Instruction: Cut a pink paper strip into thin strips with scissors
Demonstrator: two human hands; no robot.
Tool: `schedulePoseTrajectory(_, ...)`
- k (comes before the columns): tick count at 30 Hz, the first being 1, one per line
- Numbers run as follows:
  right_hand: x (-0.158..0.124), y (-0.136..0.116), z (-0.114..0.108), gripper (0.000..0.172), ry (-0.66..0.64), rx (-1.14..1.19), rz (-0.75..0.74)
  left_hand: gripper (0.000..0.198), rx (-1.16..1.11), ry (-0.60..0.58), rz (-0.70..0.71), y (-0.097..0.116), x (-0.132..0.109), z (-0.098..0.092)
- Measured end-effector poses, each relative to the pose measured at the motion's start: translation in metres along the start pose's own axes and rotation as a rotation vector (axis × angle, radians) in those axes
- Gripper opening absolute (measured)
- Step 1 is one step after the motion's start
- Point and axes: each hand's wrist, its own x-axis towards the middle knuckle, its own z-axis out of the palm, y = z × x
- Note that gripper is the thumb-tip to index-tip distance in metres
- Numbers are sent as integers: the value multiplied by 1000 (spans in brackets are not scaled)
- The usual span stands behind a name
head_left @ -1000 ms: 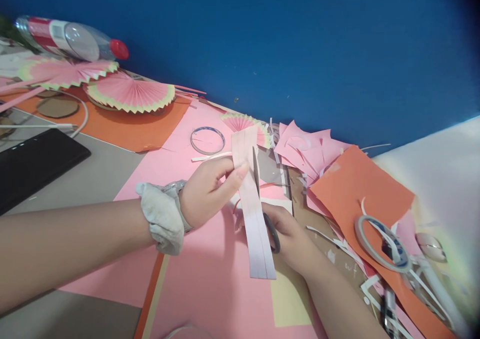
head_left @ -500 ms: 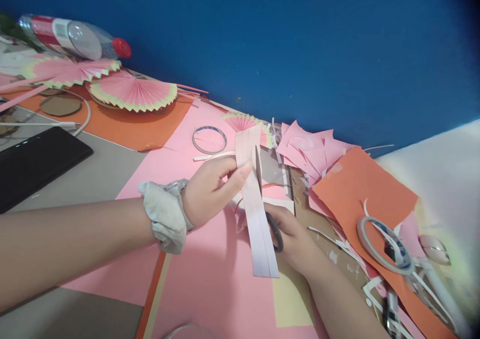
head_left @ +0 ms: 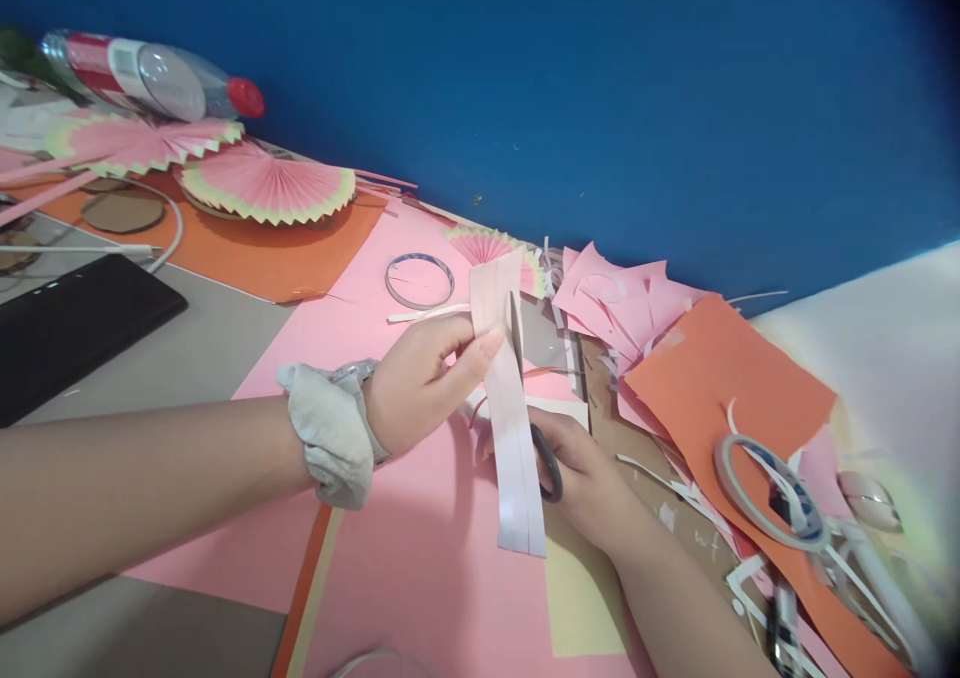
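Observation:
My left hand point(head_left: 427, 373) pinches a white paper strip point(head_left: 514, 458) between thumb and fingers near its upper part. Thin lines run along the strip's length. A pair of scissors point(head_left: 546, 463) is in my right hand point(head_left: 589, 478), its dark handle loop showing beside the strip. One blade reaches up along the strip's right side, close to my left thumb; the other blade is hidden by the paper. Part of my right fingers is behind the strip. Below both hands lie pink paper sheets point(head_left: 405, 568).
A tape roll point(head_left: 418, 280) and folded pink paper fans point(head_left: 270, 183) lie behind my left hand. A phone point(head_left: 90, 333) and a plastic bottle point(head_left: 150, 76) are at left. On the right are orange paper point(head_left: 739, 378), another tape roll point(head_left: 727, 478) and pink scraps point(head_left: 611, 293). A blue wall point(head_left: 525, 78) stands behind.
The lower end of the white paper strip has swung slightly left. Both hands stay almost in place, with the scissors still at the strip.

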Motion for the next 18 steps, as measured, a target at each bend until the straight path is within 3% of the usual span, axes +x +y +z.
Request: schedulePoseTrajectory(18, 1, -2, 1, 39, -1, -13, -24, 39, -8, -110, -36, 0, -1, -1)
